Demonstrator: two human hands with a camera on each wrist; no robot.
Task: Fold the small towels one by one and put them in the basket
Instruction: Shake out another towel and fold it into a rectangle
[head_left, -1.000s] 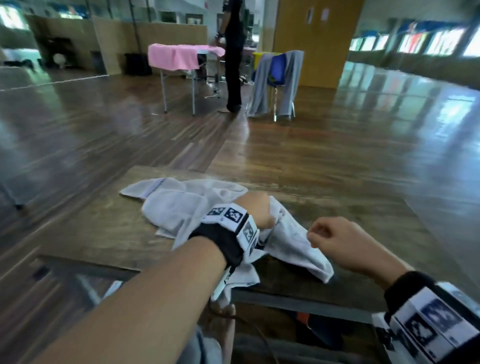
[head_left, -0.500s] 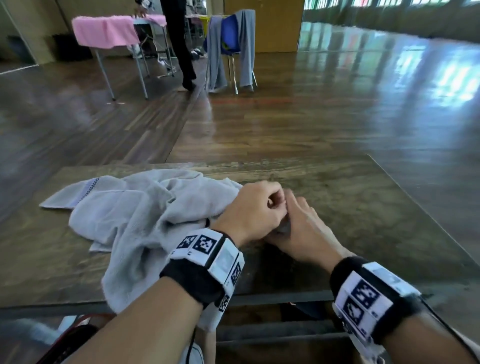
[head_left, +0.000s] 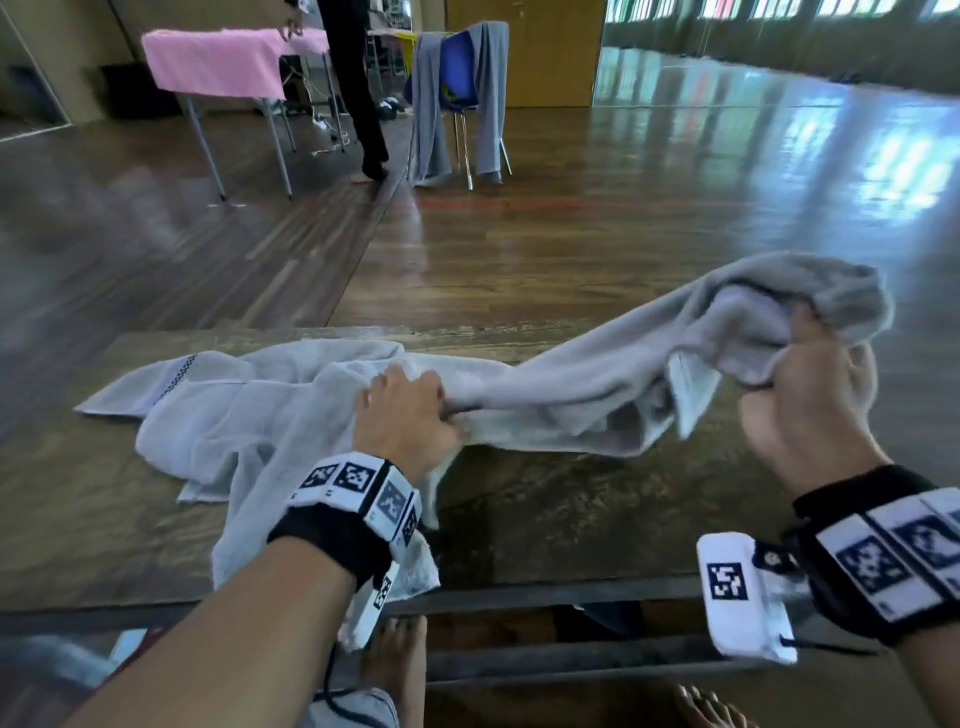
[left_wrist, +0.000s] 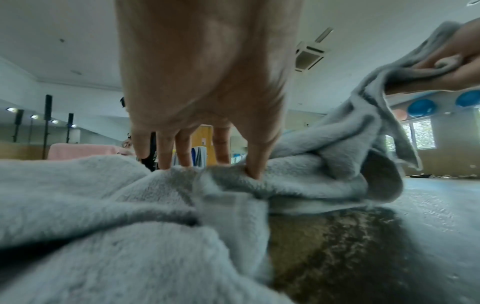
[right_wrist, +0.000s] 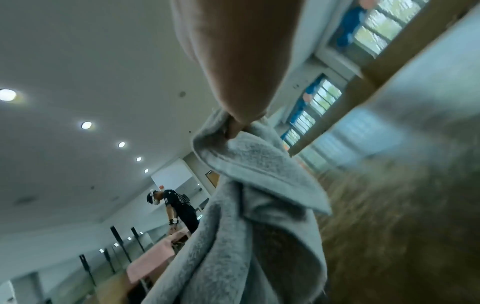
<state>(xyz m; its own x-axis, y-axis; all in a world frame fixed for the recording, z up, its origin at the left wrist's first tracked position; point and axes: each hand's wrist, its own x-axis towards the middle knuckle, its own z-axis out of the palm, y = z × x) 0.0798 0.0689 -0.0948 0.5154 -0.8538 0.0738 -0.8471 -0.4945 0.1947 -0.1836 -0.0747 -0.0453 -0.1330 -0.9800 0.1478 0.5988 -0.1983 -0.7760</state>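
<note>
A pale grey towel stretches across the wooden table from the middle to the upper right. My left hand grips it at the middle, low on the table, beside a crumpled lighter heap of towel with a checked border. In the left wrist view my left hand digs its fingers and thumb into the fabric. My right hand is raised at the right and clutches the towel's bunched end. The right wrist view shows that hand pinching the cloth, which hangs below. No basket is in view.
The table's near edge runs below my wrists, with bare feet under it. Far back stand a pink-covered table, a person in black and a blue chair draped with grey cloth. Wooden floor lies between.
My hands were together at the table's middle half a second ago. My right hand has swung up and to the right, drawing the towel's end out. My left hand stays on the towel.
</note>
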